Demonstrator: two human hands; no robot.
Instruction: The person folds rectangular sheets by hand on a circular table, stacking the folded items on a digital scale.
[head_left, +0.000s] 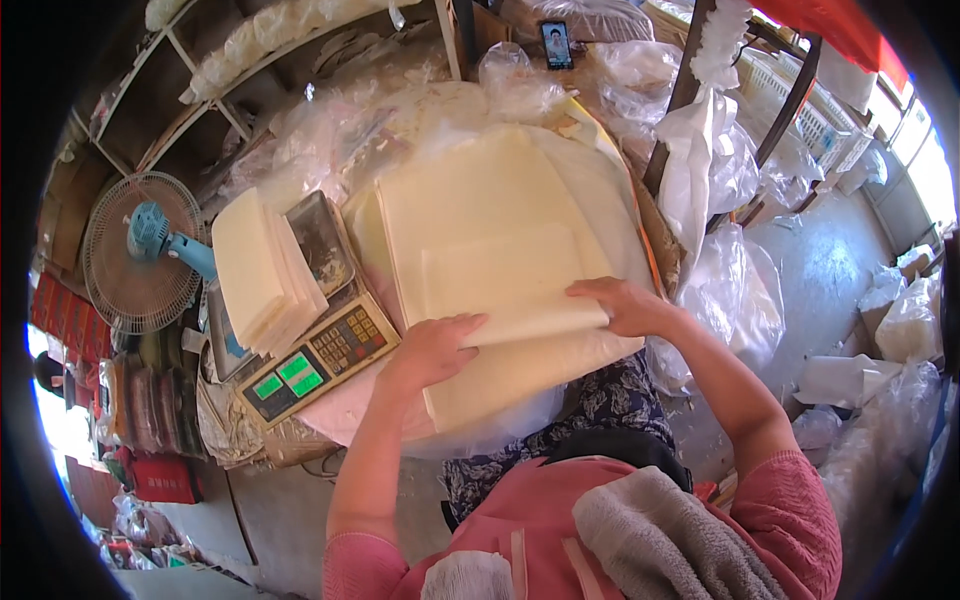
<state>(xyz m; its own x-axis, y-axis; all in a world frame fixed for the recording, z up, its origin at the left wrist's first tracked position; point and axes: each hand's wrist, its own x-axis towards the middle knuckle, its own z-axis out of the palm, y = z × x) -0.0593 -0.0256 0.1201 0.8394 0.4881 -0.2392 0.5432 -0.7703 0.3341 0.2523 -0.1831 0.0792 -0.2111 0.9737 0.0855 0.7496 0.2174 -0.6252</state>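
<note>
So, in the head view, the left hand point(428, 352) and right hand point(628, 308) touch the folded edge of the big cream sheet point(480, 210), right in front of the person — fingers bent, but I cannot tell how tight. It looks like folding; next calls for smooth, even hands. I count one sheet pile point(258, 268), one scale point(340, 345), one fan point(148, 235), one phone point(556, 46) — sheet layers I can't count

No lettering you can read, green-lit display windows point(299, 373) and a keypad point(346, 337) on your scale point(377, 343) near the table's point(580, 82) left edge, their marks too small for you, phone screen point(556, 45) toward the far edge, equally illegible.
</note>
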